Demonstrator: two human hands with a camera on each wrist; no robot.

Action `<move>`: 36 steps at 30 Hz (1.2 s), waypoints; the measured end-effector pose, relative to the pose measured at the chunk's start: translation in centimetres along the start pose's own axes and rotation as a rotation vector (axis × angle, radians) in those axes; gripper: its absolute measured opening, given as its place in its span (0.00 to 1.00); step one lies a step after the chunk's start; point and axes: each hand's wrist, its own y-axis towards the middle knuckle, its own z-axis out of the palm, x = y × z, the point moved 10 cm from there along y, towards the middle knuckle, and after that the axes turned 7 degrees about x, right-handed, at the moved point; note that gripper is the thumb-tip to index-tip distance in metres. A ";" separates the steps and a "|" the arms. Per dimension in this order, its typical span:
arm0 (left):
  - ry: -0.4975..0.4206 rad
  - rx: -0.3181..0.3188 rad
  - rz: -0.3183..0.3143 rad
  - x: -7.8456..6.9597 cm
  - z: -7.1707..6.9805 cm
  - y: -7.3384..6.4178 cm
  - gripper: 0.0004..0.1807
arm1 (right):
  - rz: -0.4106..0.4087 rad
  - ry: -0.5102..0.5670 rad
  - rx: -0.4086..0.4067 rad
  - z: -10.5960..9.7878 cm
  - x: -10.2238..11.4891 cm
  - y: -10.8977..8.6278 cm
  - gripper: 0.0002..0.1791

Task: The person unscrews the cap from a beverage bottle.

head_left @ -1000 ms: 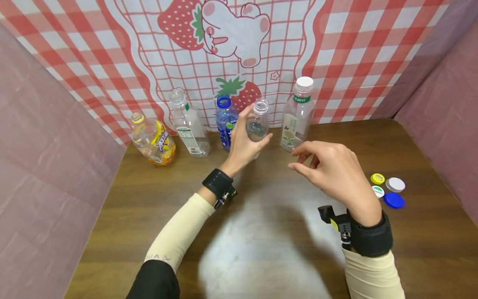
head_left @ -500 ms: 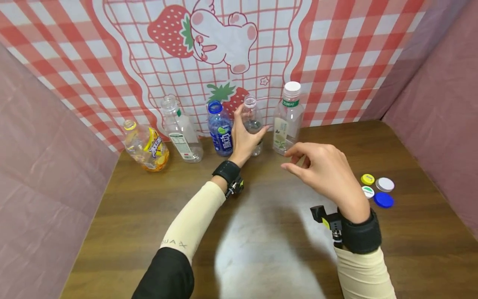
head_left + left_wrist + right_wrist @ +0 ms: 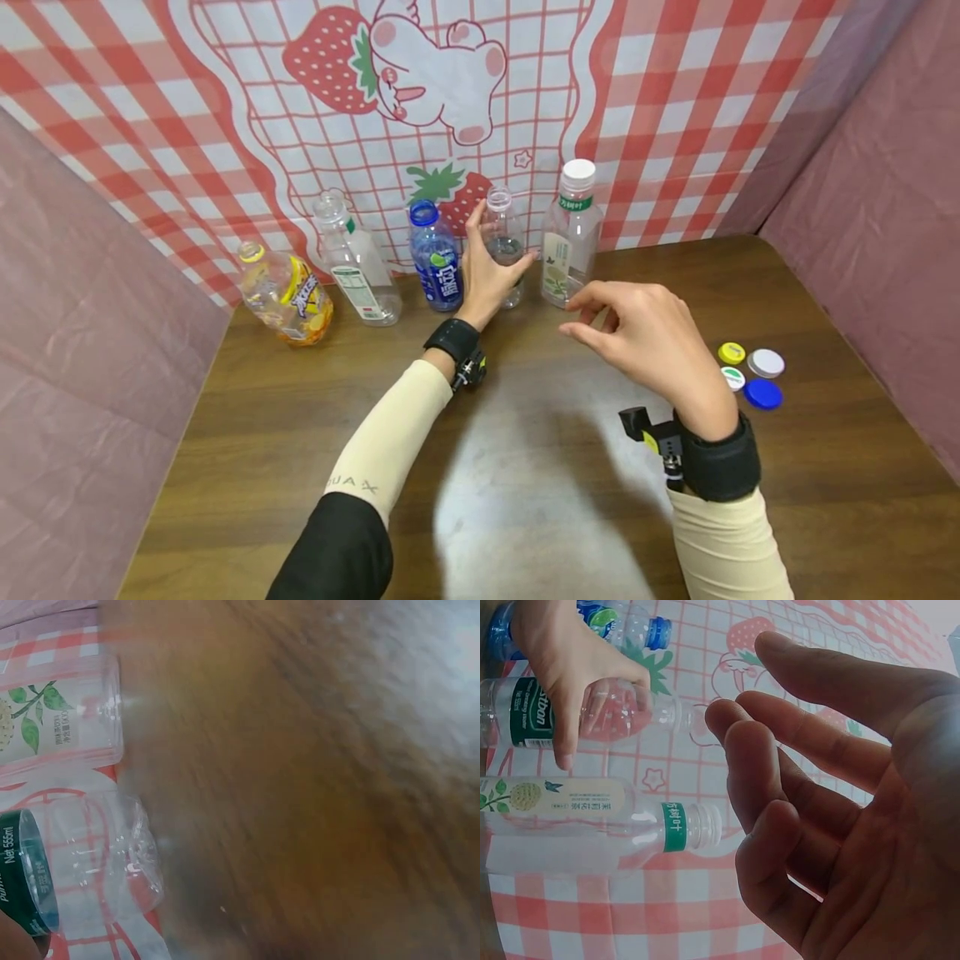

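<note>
My left hand [image 3: 490, 279] grips a clear water bottle [image 3: 504, 225] with a green label, which stands upright on the table. In the right wrist view, the thumb and fingers span that bottle [image 3: 94, 859]. My right hand [image 3: 643, 333] hovers over the table with loosely curled fingers and nothing between them. Just beyond it stands a clear tea bottle [image 3: 570, 237] with a green neck band and white top. A blue-labelled bottle [image 3: 437, 267] with a blue neck stands left of my left hand.
Further left stand a clear bottle [image 3: 358, 271] with a white label and a yellow-labelled bottle [image 3: 288, 296]. On the right lie a yellow cap [image 3: 731, 353], a white cap [image 3: 766, 363], a green-and-white cap [image 3: 732, 379] and a blue cap [image 3: 763, 394]. Behind hangs a checked cloth [image 3: 667, 125].
My left hand has lowered the water bottle to stand in the row between the blue-labelled bottle and the tea bottle. The right hand keeps much the same pose; the head view has shifted slightly.
</note>
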 end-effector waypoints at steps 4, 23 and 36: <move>-0.008 0.003 0.036 -0.4 -0.2 -0.2 0.63 | 0.003 0.000 0.004 0.0 0.0 0.0 0.09; -0.014 -0.174 0.407 -12.5 -8.6 -6.4 0.49 | 0.003 -0.033 -0.022 -1.0 0.0 -0.1 0.09; -0.095 -0.001 0.441 -14.6 -2.3 -7.0 0.52 | 0.028 -0.021 -0.079 -2.8 -1.3 -1.3 0.08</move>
